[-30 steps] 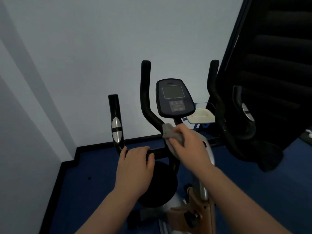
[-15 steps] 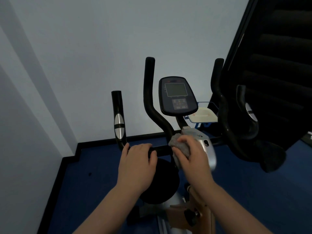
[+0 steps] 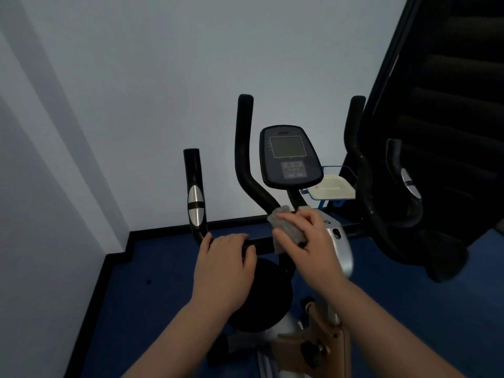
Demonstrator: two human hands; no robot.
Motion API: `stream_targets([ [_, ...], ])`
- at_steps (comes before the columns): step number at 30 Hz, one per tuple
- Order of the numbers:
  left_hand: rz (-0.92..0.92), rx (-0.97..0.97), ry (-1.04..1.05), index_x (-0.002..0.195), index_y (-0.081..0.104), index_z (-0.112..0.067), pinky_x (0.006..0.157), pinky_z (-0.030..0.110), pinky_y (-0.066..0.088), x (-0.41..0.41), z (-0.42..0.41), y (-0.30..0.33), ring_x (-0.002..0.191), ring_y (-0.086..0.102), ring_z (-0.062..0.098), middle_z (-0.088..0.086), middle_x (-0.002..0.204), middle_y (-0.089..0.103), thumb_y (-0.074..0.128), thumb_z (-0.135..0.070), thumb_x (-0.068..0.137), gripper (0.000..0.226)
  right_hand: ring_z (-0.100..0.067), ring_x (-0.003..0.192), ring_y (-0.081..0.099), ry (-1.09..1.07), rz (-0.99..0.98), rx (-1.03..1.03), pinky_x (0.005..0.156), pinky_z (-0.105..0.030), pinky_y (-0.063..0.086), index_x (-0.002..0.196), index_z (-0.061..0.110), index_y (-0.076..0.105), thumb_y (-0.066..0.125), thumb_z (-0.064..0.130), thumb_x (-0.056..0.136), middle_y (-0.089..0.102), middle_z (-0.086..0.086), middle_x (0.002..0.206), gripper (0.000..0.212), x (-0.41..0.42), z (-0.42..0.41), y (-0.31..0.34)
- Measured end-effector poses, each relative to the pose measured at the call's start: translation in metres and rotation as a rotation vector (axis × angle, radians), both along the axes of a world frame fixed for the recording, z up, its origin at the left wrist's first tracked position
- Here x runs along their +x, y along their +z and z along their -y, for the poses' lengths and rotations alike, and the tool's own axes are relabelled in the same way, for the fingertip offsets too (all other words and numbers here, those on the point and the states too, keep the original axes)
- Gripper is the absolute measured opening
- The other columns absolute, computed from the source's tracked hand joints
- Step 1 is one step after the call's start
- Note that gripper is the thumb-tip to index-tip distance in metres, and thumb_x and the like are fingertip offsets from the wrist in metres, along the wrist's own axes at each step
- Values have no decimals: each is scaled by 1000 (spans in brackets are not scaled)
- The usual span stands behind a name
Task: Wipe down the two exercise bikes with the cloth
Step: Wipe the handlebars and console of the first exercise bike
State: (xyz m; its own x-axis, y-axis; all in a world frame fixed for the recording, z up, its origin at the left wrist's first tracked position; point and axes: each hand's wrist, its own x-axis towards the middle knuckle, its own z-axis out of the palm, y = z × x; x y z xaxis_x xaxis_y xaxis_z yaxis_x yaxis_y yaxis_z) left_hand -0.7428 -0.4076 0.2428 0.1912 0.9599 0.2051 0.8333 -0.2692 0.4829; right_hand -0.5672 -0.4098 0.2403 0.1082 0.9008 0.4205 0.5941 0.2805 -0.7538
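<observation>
The fingers of the right hand (image 3: 311, 241) were curled round a grey cloth (image 3: 286, 227), which was pinched between thumb and fingertips and pressed against the foot of the inner left handlebar tube (image 3: 245, 159), where that tube met the central post under the console (image 3: 290, 156). The left hand (image 3: 225, 264) was laid palm down over the black crossbar (image 3: 261, 245), its fingers bent over the bar and gripping it, just beside the cloth but not touching it. Both forearms were bare and reached up from the lower edge of the view.

The exercise bike (image 3: 338, 241) was seen from behind its handlebars: a silver housing lay under the right hand, and a black grip with a silver sensor plate (image 3: 195, 205) stood upright to the left of the left hand. The console screen was dark. Behind the console a pale tray (image 3: 334, 188) sat in a blue-edged holder. A dark blue floor (image 3: 136, 296) met a pale wall (image 3: 136, 91) at a black skirting. At the right a dark slatted structure (image 3: 450, 91) rose beside the bike.
</observation>
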Motion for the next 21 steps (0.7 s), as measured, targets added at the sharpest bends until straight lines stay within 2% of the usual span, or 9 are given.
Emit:
stream_targets([
  [2, 1, 3, 3, 130, 54, -29, 118, 29, 4, -1, 0, 0, 114, 49, 0, -17, 116, 61, 35, -42, 98, 40, 10, 102, 45, 15, 21, 36, 85, 0, 34, 107, 41, 63, 69, 28, 86, 42, 16, 108, 26, 4, -8, 15],
  [4, 1, 7, -2, 130, 54, -29, 118, 29, 4, 0, 0, 1, 114, 49, 0, -17, 116, 60, 35, -41, 98, 39, 5, 101, 47, -25, 56, 103, 87, -1, 34, 106, 34, 67, 70, 17, 84, 43, 12, 107, 28, 2, -23, 30],
  [7, 11, -1, -1, 129, 54, -29, 118, 29, 4, 0, 1, 2, 115, 49, 0, -16, 117, 61, 35, -40, 98, 38, -12, 108, 49, -23, 157, 38, 94, -14, 37, 110, 21, 70, 68, 9, 83, 47, 6, 112, 30, -11, -37, 35],
  [10, 17, -1, -3, 129, 54, -29, 118, 29, 4, 0, 1, 2, 115, 49, 0, -16, 118, 60, 36, -40, 98, 38, -10, 111, 50, -10, 3, -25, 97, -23, 40, 102, 23, 72, 64, 21, 89, 51, 7, 115, 16, -19, -26, 21],
  [13, 16, 0, 1, 129, 54, -28, 119, 29, 5, 0, 0, 1, 116, 49, 0, -16, 118, 61, 36, -41, 98, 38, -2, 103, 50, -25, 77, 18, 87, -14, 42, 92, 25, 70, 67, 25, 88, 52, 12, 108, 5, -16, -15, 16],
  [17, 16, 4, 5, 129, 55, -28, 118, 29, 4, 0, 0, 2, 115, 50, 0, -16, 116, 61, 36, -41, 98, 38, 5, 92, 55, -59, -10, 32, 75, -8, 42, 98, 33, 56, 74, 21, 76, 59, 18, 97, 31, -8, -28, 38],
  [21, 10, 9, 7, 129, 54, -28, 118, 29, 4, -1, 1, 1, 115, 50, 0, -16, 116, 61, 36, -40, 99, 38, -6, 95, 54, -65, 106, -28, 85, -22, 43, 102, 21, 68, 71, 18, 80, 62, 6, 102, 23, -16, -46, 47],
])
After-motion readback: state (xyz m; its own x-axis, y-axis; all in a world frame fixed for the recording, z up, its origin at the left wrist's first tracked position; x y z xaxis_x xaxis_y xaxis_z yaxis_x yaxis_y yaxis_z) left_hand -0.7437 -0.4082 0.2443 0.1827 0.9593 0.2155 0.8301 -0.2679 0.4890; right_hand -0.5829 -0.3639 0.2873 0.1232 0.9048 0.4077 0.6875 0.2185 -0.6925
